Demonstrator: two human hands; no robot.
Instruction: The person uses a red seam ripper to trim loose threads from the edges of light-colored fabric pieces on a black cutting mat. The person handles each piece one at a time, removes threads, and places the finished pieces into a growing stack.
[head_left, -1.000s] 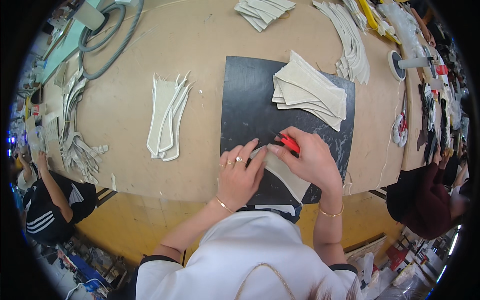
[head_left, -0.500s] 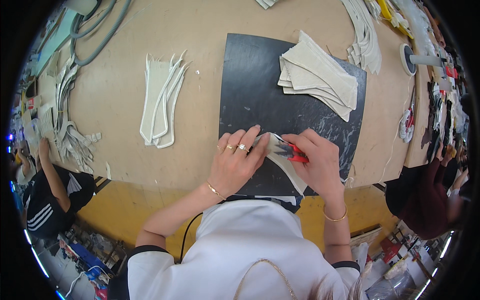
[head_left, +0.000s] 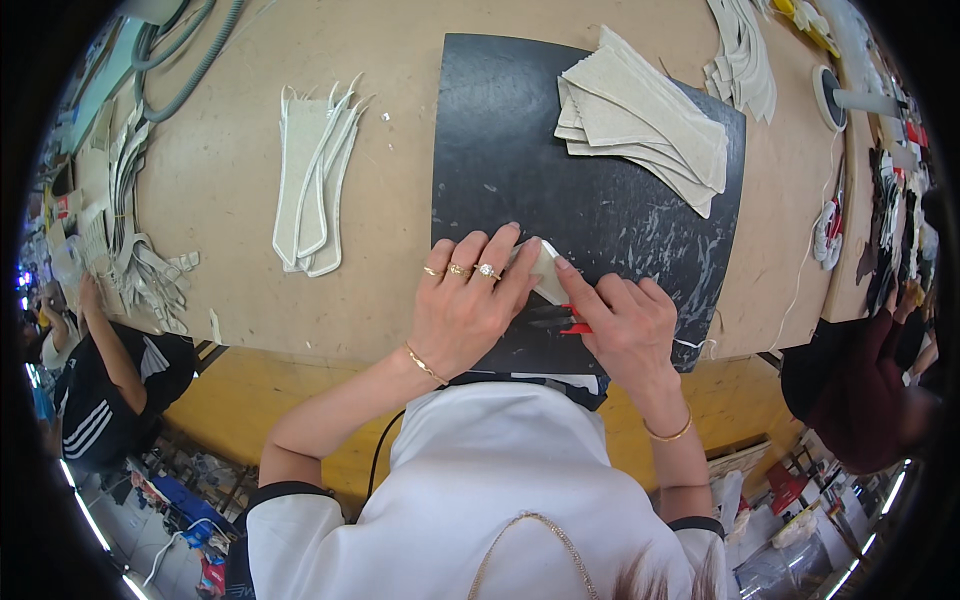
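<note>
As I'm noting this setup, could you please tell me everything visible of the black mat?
The black mat is a thin, four-sided sheet, perhaps rubber or plastic, lying flat on the table and reaching its front edge. Pale scuffs show mostly on its right half. A fanned pile of cream pieces rests on its far right part. The left hand and right hand are over its near part; whether they touch it is hard to tell.
</note>
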